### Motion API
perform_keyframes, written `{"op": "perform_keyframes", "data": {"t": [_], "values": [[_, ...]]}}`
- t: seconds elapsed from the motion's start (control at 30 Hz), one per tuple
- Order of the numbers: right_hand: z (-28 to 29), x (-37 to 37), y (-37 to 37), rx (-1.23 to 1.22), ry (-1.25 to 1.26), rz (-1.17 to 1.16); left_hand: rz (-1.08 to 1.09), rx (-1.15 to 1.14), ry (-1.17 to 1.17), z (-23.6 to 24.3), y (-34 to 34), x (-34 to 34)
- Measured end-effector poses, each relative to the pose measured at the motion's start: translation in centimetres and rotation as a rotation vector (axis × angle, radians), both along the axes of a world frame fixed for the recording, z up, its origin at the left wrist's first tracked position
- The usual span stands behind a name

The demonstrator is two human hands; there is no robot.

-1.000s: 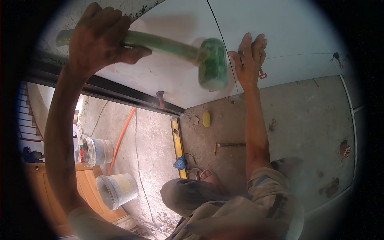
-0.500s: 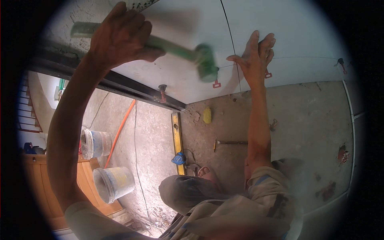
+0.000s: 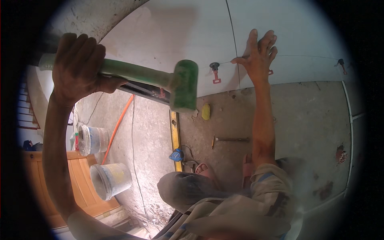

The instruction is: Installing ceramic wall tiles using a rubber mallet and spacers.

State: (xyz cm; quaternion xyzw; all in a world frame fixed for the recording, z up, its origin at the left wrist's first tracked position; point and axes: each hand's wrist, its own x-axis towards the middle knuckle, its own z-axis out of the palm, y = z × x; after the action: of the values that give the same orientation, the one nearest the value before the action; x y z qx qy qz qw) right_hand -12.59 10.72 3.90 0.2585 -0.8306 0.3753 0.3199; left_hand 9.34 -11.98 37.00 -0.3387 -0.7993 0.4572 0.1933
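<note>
My left hand (image 3: 80, 70) is closed round the handle of a green mallet (image 3: 184, 86), whose head points to the right. My right hand (image 3: 258, 58) has its fingers spread against the pale tiles (image 3: 304, 32), beside the thin joints between them. A black-capped red clip (image 3: 216, 74) sits on a joint left of that hand. Another similar clip (image 3: 342, 66) is farther right, and a red tab shows partly behind my right wrist. The mallet partly hides a dark metal edge (image 3: 144, 93) along the tiles.
On the concrete floor (image 3: 304, 120) lie a yellow level (image 3: 174, 130), blue tape measure (image 3: 176, 155), yellow sponge (image 3: 206, 112), small hammer (image 3: 230, 139) and orange hose (image 3: 118, 128). Two buckets (image 3: 108, 182) stand by a wooden panel (image 3: 44, 176) at lower left, stairs (image 3: 26, 108) behind.
The mallet and my left hand moved toward the tiles' centre, then left and down, uncovering the clip left of my right hand. My right hand stays on the tiles, shifted slightly within the view.
</note>
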Motion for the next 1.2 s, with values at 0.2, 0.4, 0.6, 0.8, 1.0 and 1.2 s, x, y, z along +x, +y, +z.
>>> {"op": "perform_keyframes", "data": {"t": [0.2,0.4,0.6,0.8,1.0,1.2], "values": [[-0.3,0.6,-0.5,-0.013,0.035,-0.034,0.006,0.028,0.044,-0.7,-2.0,2.4],[2.2,1.1,-0.8,0.311,0.031,0.022,0.178,0.041,0.022,-0.8,-2.6,3.3],[9.6,-0.4,0.0,0.282,0.276,-0.006,0.074,0.027,0.141,1.6,-4.2,1.8],[14.4,-0.8,0.1,0.254,0.395,-0.009,0.059,-0.011,0.197,3.9,-5.1,0.9],[15.4,-0.5,-0.1,0.228,0.468,-0.033,0.145,0.022,0.121,5.0,-5.4,1.0],[11.7,1.1,-2.8,0.187,0.479,-0.024,0.417,0.117,0.277,2.9,-6.6,6.4]]}}
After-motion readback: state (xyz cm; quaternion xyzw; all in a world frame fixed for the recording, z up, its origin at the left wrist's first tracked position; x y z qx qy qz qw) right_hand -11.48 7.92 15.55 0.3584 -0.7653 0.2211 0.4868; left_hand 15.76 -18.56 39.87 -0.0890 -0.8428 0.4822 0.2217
